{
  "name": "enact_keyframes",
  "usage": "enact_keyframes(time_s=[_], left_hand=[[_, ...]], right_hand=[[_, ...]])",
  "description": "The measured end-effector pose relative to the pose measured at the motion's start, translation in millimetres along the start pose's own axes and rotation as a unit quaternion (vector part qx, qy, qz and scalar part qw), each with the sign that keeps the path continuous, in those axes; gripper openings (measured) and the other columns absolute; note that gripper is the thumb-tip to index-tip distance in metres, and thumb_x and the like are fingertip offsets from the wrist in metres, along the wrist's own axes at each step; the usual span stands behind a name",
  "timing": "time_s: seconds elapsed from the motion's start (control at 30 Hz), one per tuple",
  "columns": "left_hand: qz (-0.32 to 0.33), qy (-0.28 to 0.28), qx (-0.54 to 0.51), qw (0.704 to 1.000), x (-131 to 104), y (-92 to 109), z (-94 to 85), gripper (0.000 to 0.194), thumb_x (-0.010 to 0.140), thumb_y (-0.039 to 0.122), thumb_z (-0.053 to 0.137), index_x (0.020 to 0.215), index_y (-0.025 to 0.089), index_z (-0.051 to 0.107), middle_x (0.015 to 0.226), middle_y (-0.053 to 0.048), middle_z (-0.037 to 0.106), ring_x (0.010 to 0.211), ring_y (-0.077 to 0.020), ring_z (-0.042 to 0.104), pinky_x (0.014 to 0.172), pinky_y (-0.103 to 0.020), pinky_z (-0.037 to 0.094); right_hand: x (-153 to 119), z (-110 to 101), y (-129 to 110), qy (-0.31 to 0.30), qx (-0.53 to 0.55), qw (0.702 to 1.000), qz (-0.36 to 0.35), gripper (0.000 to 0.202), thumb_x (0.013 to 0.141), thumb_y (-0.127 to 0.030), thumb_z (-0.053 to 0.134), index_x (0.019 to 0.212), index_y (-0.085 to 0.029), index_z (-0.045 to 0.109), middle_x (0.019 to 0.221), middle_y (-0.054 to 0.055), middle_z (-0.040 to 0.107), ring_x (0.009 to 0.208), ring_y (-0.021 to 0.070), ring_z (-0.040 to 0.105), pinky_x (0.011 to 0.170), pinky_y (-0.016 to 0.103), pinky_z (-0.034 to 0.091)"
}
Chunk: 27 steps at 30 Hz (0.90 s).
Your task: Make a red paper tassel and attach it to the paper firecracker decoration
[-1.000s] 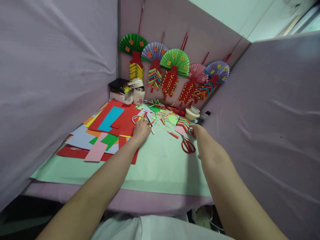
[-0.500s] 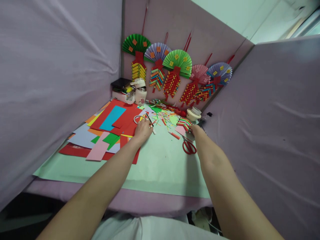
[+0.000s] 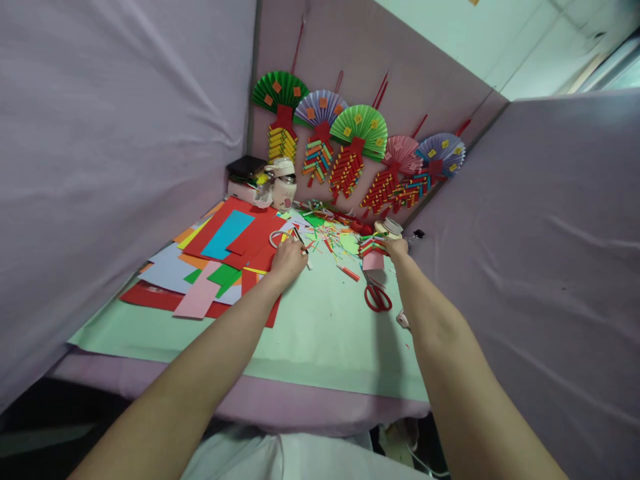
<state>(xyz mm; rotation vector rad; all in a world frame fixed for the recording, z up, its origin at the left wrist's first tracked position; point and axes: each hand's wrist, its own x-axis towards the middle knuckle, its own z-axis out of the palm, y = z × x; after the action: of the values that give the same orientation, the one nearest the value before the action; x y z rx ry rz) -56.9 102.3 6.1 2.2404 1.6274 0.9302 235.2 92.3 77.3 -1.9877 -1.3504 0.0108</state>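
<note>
My left hand [image 3: 290,260] is curled at the right edge of the paper pile, fingers bent. A slim black-and-white pen-like stick [image 3: 299,238] shows at its fingertips, and a white ring [image 3: 277,237], perhaps a tape roll, lies just beyond. Whatever is under the fingers is hidden. My right hand [image 3: 397,248] is closed on the end of a paper firecracker string [image 3: 371,245] of small red, green and pale rolls. Directly below the string is a pink paper piece [image 3: 373,261]; I cannot tell whether they are joined. Red-handled scissors [image 3: 378,298] lie nearer me.
Coloured paper sheets [image 3: 225,237] cover the table's left side. Paper scraps [image 3: 333,237] and an orange-red stick [image 3: 349,273] lie mid-table. A bottle [image 3: 284,190] and black box [image 3: 246,167] stand behind. Fan decorations [image 3: 359,130] hang on the back wall; cloth walls flank both sides.
My right hand has shifted slightly up and right, the firecracker string and pink piece moving with it. A small whitish item now shows beside my right forearm. My left hand stays put.
</note>
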Motion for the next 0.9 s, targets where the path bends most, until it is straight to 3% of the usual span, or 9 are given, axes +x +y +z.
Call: enact_keyframes(time_s=[0.13, 0.3, 0.5, 0.67, 0.77, 0.83, 0.9], left_hand=[[-0.013, -0.006, -0.010, 1.000, -2, 2, -2.8, 0.024, 0.079, 0.019, 0.050, 0.097, 0.015, 0.066, 0.103, -0.011, 0.058, 0.105, -0.0238, 0.050, 0.094, -0.034, 0.040], [-0.016, -0.009, -0.033, 0.999, -1, 1, -4.0, 0.026, 0.079, 0.018, 0.049, 0.099, 0.015, 0.066, 0.106, -0.012, 0.058, 0.106, -0.0239, 0.050, 0.096, -0.034, 0.039], [-0.021, -0.001, -0.044, 0.999, 0, -3, 0.1, 0.024, 0.079, 0.019, 0.051, 0.098, 0.016, 0.066, 0.105, -0.012, 0.059, 0.106, -0.0246, 0.051, 0.096, -0.035, 0.039], [-0.021, 0.002, -0.070, 0.997, 2, -4, 3.0, 0.024, 0.077, 0.019, 0.054, 0.099, 0.016, 0.064, 0.104, -0.010, 0.060, 0.106, -0.0233, 0.052, 0.093, -0.033, 0.041], [-0.039, 0.024, -0.155, 0.987, 6, -3, 4.7, 0.030, 0.075, 0.022, 0.059, 0.104, 0.015, 0.059, 0.104, -0.009, 0.061, 0.101, -0.0213, 0.055, 0.089, -0.032, 0.043], [-0.072, 0.046, -0.262, 0.961, 11, -1, 5.0, 0.039, 0.072, 0.025, 0.064, 0.109, 0.013, 0.055, 0.105, -0.010, 0.060, 0.098, -0.0198, 0.056, 0.086, -0.030, 0.044], [-0.114, 0.068, -0.395, 0.909, 15, 0, 3.1, 0.044, 0.072, 0.028, 0.065, 0.110, 0.013, 0.052, 0.108, -0.011, 0.059, 0.099, -0.0184, 0.056, 0.085, -0.028, 0.044]], right_hand=[[36, -1, -6, 0.011, -0.087, 0.996, -0.002, 0.014, 0.079, -0.027, 0.064, 0.083, -0.013, 0.060, 0.080, 0.006, 0.064, 0.074, 0.0166, 0.059, 0.065, 0.028, 0.044], [43, -8, -13, 0.032, -0.161, 0.983, -0.087, 0.017, 0.075, -0.023, 0.062, 0.091, -0.019, 0.058, 0.086, 0.012, 0.066, 0.082, 0.0235, 0.059, 0.065, 0.029, 0.036], [40, -19, -18, 0.077, -0.250, 0.955, -0.142, 0.018, 0.079, -0.027, 0.055, 0.096, -0.020, 0.056, 0.082, 0.011, 0.066, 0.072, 0.0226, 0.058, 0.061, 0.028, 0.034], [35, -28, -24, 0.109, -0.170, 0.967, -0.157, 0.014, 0.079, -0.029, 0.056, 0.091, -0.021, 0.055, 0.083, 0.008, 0.067, 0.073, 0.0211, 0.058, 0.063, 0.028, 0.036], [29, -31, -30, 0.108, -0.064, 0.977, -0.171, 0.013, 0.076, -0.027, 0.060, 0.086, -0.021, 0.054, 0.083, 0.006, 0.066, 0.074, 0.0187, 0.059, 0.066, 0.027, 0.039], [23, -32, -35, 0.091, 0.026, 0.980, -0.173, 0.016, 0.074, -0.029, 0.062, 0.085, -0.020, 0.053, 0.080, 0.005, 0.065, 0.073, 0.0169, 0.060, 0.065, 0.026, 0.041], [15, -32, -40, 0.060, 0.111, 0.977, -0.169, 0.022, 0.072, -0.033, 0.065, 0.084, -0.020, 0.053, 0.078, 0.004, 0.064, 0.071, 0.0159, 0.060, 0.062, 0.025, 0.042]])
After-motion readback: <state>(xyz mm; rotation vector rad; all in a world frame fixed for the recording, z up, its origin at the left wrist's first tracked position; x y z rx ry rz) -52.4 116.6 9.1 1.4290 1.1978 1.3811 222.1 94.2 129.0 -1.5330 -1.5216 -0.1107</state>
